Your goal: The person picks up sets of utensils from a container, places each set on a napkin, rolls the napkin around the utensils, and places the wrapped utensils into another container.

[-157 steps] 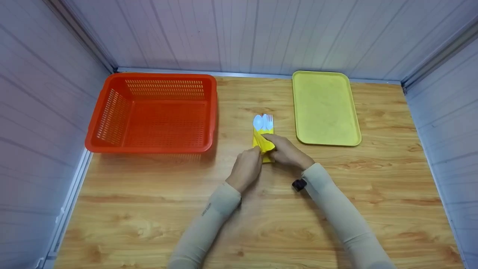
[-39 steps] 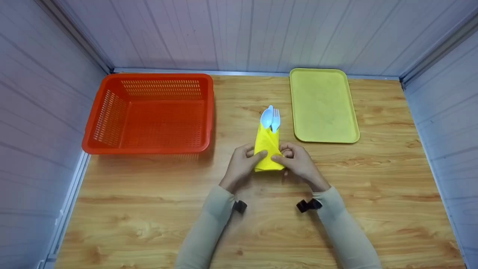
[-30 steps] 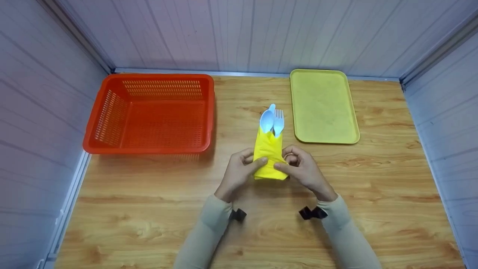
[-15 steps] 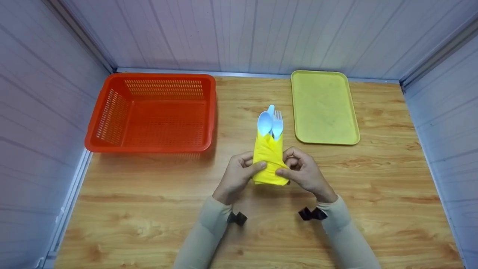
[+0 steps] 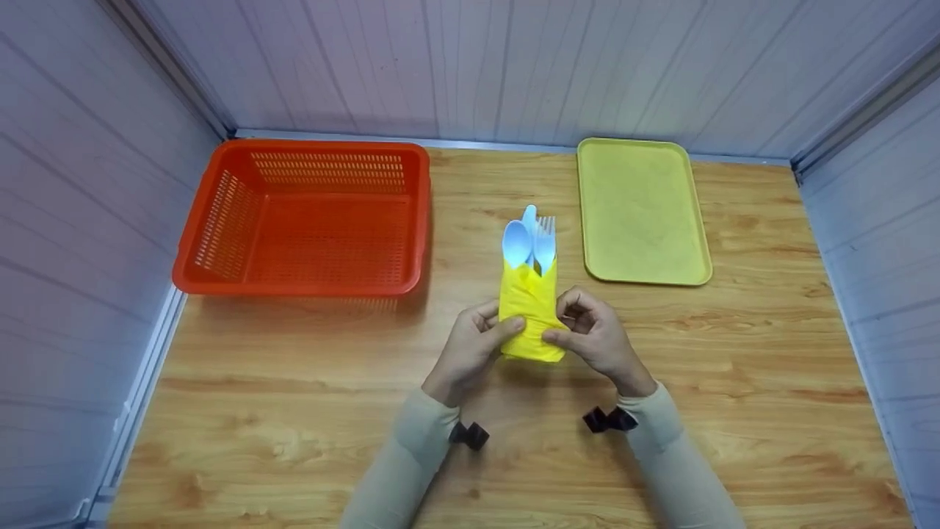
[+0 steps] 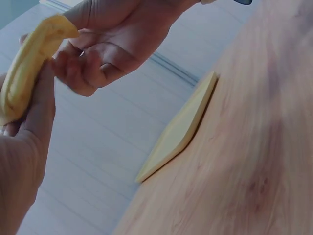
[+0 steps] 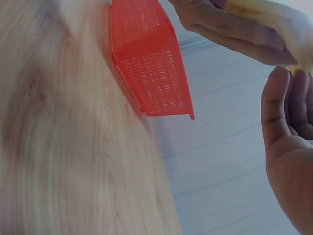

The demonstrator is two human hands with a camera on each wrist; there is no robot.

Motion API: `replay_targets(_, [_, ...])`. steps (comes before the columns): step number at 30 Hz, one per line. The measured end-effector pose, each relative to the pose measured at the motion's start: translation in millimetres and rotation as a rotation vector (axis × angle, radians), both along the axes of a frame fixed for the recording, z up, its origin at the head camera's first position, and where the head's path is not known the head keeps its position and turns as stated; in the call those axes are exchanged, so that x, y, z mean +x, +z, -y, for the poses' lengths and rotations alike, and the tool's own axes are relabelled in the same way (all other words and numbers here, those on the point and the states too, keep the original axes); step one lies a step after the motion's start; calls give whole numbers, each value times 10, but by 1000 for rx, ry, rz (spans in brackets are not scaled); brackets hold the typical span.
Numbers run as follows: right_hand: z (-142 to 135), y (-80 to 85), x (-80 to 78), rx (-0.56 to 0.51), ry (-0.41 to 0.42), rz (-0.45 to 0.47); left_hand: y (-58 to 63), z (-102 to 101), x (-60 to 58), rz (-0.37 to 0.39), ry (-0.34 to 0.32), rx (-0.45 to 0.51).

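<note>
A yellow napkin [image 5: 529, 301], folded into a pouch, is held up over the table between both hands. A pale spoon [image 5: 516, 244], a fork [image 5: 546, 250] and a narrow round-ended piece [image 5: 529, 214] between them stick out of its top; their lower parts are hidden inside. My left hand [image 5: 470, 342] grips the pouch's left side, thumb across the front. On the lower right edge, my right hand [image 5: 598, 334] pinches the cloth between thumb and fingers. The left wrist view shows the napkin [image 6: 24, 73] side-on, with its corner at the right hand [image 6: 117, 49].
An orange-red slotted basket [image 5: 301, 290] stands at the back left of the wooden table [image 5: 294, 426]. At the back right lies a yellow tray [image 5: 646, 213]. Pale panel walls [image 5: 470, 73] enclose the table at the back and sides.
Earlier the cutlery lay on the table with both hands folding the napkin over it. Now the wrapped pouch is lifted, nearer the body, one hand at each side. The last half second shows little movement.
</note>
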State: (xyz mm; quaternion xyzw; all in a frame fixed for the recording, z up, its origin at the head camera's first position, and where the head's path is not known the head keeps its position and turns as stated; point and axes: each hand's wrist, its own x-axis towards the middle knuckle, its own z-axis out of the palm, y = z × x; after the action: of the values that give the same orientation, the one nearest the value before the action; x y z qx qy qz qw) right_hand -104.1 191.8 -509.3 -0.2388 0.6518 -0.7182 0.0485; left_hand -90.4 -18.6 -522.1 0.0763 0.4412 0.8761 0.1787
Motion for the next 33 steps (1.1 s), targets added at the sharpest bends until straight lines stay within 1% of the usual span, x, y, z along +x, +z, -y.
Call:
replay_targets(2, [-7,-3,-1,-11,18,8,-1,-9,6,9,2,-4])
replay_targets(6, [-29,-16,-2,-1,16,-7,1,-11,14,16,24,-12])
replay_targets(11, [-41,-29,-6,65,-16,-67,-7,14,19,16,71,-94])
replay_targets(13, [-39,-36,-5,86,-22,-88,-18,20,20,16,78,-127])
replay_targets(15, [-36,-40,-3,104,-34,-99,-31,22,20,17,78,-130])
replay_targets(18, [-34,-46,-2,131,-52,-89,-50,28,13,-1,80,-157])
replay_targets(23, [-34,-43,2,140,-70,-60,-64,36,7,-35,98,-209])
replay_targets(25, [-18,-40,5,169,-115,-89,-63,30,8,-35,118,-205])
replay_targets(27, [6,-45,4,239,-200,-155,-64,9,11,-38,153,-210])
replay_targets(31, [86,-33,4,399,-401,-307,-65,-75,18,-37,255,-254])
replay_targets(33, [127,-27,7,444,-460,-356,-68,-134,25,-26,310,-273])
